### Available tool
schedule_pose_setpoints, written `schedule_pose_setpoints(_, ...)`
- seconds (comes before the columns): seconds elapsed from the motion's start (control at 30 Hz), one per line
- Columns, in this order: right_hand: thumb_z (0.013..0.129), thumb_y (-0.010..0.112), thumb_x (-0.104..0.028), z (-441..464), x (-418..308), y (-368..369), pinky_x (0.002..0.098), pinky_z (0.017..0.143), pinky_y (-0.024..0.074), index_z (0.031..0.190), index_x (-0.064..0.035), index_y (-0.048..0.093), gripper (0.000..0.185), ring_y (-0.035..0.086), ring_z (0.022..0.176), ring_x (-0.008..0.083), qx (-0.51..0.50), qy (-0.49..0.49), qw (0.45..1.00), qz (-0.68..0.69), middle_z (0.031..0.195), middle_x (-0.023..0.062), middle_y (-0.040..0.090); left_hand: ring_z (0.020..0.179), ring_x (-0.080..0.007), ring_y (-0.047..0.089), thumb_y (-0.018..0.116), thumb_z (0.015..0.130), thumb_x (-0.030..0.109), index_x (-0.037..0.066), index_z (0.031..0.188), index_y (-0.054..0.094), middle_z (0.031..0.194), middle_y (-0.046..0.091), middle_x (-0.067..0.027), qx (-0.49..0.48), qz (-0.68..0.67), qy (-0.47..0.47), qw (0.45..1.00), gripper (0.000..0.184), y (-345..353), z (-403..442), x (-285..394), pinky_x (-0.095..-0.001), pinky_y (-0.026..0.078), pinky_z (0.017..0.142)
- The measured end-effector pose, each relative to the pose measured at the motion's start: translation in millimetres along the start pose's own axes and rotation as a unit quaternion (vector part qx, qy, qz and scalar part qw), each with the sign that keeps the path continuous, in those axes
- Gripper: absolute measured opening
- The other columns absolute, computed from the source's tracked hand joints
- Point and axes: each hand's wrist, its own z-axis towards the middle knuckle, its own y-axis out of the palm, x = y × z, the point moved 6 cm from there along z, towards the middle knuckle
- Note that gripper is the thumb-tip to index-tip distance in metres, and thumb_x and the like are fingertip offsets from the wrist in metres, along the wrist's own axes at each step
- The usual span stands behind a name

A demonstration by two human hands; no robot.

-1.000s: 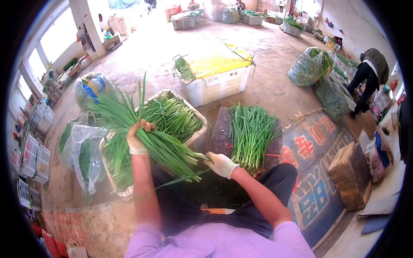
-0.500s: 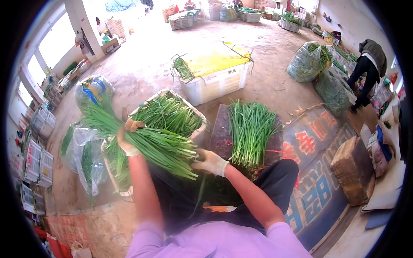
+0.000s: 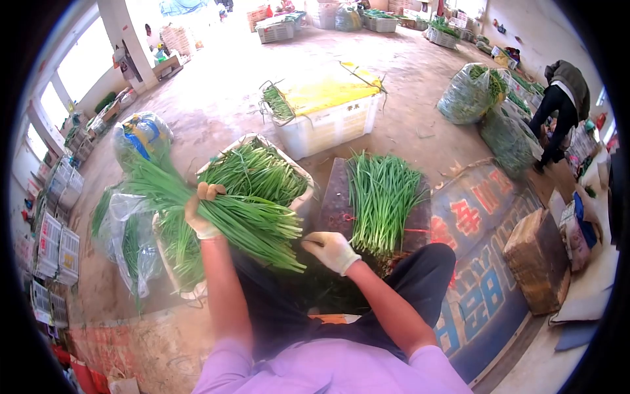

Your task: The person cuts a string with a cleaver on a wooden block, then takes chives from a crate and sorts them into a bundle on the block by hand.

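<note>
My left hand (image 3: 202,213), in a pale glove, is wrapped round a loose bunch of garlic chives (image 3: 252,226). The leaves fan out to the upper left and the pale cut ends point right. Just beside those ends is my gloved right hand (image 3: 333,251), its thumb and fingertips pinched together and apart from the bunch. Whatever the pinch holds is too small to make out. On a dark board to the right lies a second pile of chives (image 3: 384,203), ends toward me. Under and behind the held bunch stands a lined crate (image 3: 307,190) with more chives in it.
Ahead stands a white crate (image 3: 328,131) with a yellow cover. Plastic bags of greens (image 3: 134,246) are on the left. A wooden block (image 3: 538,262) sits at right on a lettered board (image 3: 485,256). A person (image 3: 561,98) bends over bags at the far right.
My right hand has drawn back a little to the right from the chives' cut ends, its fingers now pinched. The left hand keeps its hold on the bunch, nearly still.
</note>
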Motion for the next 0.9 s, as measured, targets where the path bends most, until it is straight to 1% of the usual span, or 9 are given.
schedule_pose_setpoints(0.07, 0.09, 0.065, -0.036, 7.5, -23.5, 7.8, 0.0437, 0.085, 0.0511, 0.105, -0.0081, 0.071, 0.032, 0.066, 0.096, 0.0359, 0.062, -0.033, 0.996, -0.047, 0.1, 0.0173, 0.069, 0.081, -0.0187, 0.047, 0.057, 0.085, 0.014, 0.012, 0.095, 0.052, 0.08, 0.043, -0.0013, 0.0, 0.006, 0.004, 1.0, 0.011, 1.0, 1.5, -7.5, -0.0362, 0.042, 0.091)
schedule_pose_setpoints(0.13, 0.089, 0.067, -0.035, 16.8, -24.7, 15.4, 0.044, 0.084, 0.0512, 0.104, -0.0078, 0.072, 0.031, 0.066, 0.094, 0.036, 0.082, 0.0, 0.993, -0.09, 0.101, 0.0165, 0.069, 0.082, -0.0165, 0.047, 0.064, 0.088, 0.012, 0.011, 0.127, 0.056, 0.085, 0.047, 0.0001, -0.089, 0.013, 0.011, 0.996, 0.04, 14.2, -2.0, -14.0, -0.0366, 0.039, 0.098)
schedule_pose_setpoints(0.4, 0.09, 0.064, -0.025, 0.6, 6.3, 26.7, 0.0459, 0.078, 0.0514, 0.092, -0.0067, 0.065, 0.018, 0.064, 0.09, 0.0358, 0.05, -0.058, 0.98, -0.182, 0.092, 0.0152, 0.062, 0.08, -0.0169, 0.047, 0.062, 0.086, 0.009, 0.011, 0.121, 0.058, 0.083, 0.048, -0.0003, -0.06, 0.028, 0.021, 0.998, 0.036, 14.9, -11.4, -7.0, -0.037, 0.041, 0.094)
schedule_pose_setpoints(0.47, 0.089, 0.063, -0.021, -12.9, 55.2, 37.2, 0.0458, 0.081, 0.0533, 0.098, -0.0059, 0.067, 0.018, 0.066, 0.094, 0.0366, -0.124, 0.033, 0.941, -0.314, 0.099, 0.016, 0.067, 0.081, -0.0168, 0.047, 0.061, 0.086, 0.01, 0.011, 0.12, 0.059, 0.084, 0.048, -0.0001, -0.05, 0.015, 0.022, 0.998, 0.035, 5.1, -10.9, -0.9, -0.0376, 0.041, 0.093)
schedule_pose_setpoints(0.53, 0.085, 0.063, -0.021, -35.6, 111.1, 46.7, 0.043, 0.086, 0.0541, 0.108, -0.011, 0.07, 0.026, 0.068, 0.098, 0.0351, -0.402, 0.084, 0.818, -0.403, 0.1, 0.0181, 0.071, 0.082, -0.0168, 0.047, 0.059, 0.085, 0.013, 0.01, 0.107, 0.058, 0.086, 0.047, -0.0007, -0.027, 0.018, 0.016, 0.999, 0.023, -0.1, -10.6, 3.8, -0.0358, 0.041, 0.095)
schedule_pose_setpoints(0.6, 0.086, 0.064, -0.023, -23.3, 46.2, 13.6, 0.0436, 0.085, 0.0541, 0.105, -0.0124, 0.07, 0.023, 0.068, 0.095, 0.0348, -0.223, 0.076, 0.923, -0.303, 0.1, 0.0155, 0.071, 0.082, -0.0165, 0.047, 0.057, 0.085, 0.013, 0.009, 0.105, 0.057, 0.085, 0.047, -0.0007, -0.072, -0.004, -0.006, 0.997, 0.021, 0.9, -8.4, -1.3, -0.0349, 0.043, 0.094)
schedule_pose_setpoints(0.63, 0.087, 0.063, -0.024, -13.4, 23.7, 5.0, 0.0446, 0.08, 0.053, 0.099, -0.0134, 0.069, 0.017, 0.067, 0.091, 0.0335, -0.08, -0.012, 0.969, -0.234, 0.094, 0.0137, 0.07, 0.082, -0.0167, 0.047, 0.058, 0.085, 0.013, 0.009, 0.106, 0.056, 0.085, 0.047, -0.0006, -0.043, -0.011, -0.014, 0.999, 0.022, -1.2, -10.8, -4.4, -0.0351, 0.043, 0.094)
schedule_pose_setpoints(0.73, 0.089, 0.065, -0.025, 3.8, -51.8, -12.3, 0.0418, 0.074, 0.053, 0.105, -0.0126, 0.066, 0.02, 0.066, 0.087, 0.0318, 0.117, -0.161, 0.966, -0.165, 0.093, 0.0106, 0.064, 0.082, -0.0172, 0.048, 0.06, 0.084, 0.013, 0.009, 0.112, 0.057, 0.084, 0.046, -0.0007, -0.01, -0.012, -0.008, 1.0, 0.029, -4.2, -12.3, -16.6, -0.0368, 0.043, 0.094)
schedule_pose_setpoints(0.9, 0.087, 0.066, -0.026, 24.3, -54.3, -1.8, 0.0428, 0.075, 0.0531, 0.095, -0.0093, 0.064, 0.018, 0.066, 0.088, 0.0324, -0.014, -0.147, 0.959, -0.244, 0.093, 0.0124, 0.063, 0.077, -0.017, 0.047, 0.062, 0.082, 0.009, 0.011, 0.121, 0.057, 0.082, 0.046, -0.0007, -0.047, -0.009, -0.041, 0.998, 0.039, 8.2, -11.7, -25.9, -0.0386, 0.046, 0.091)
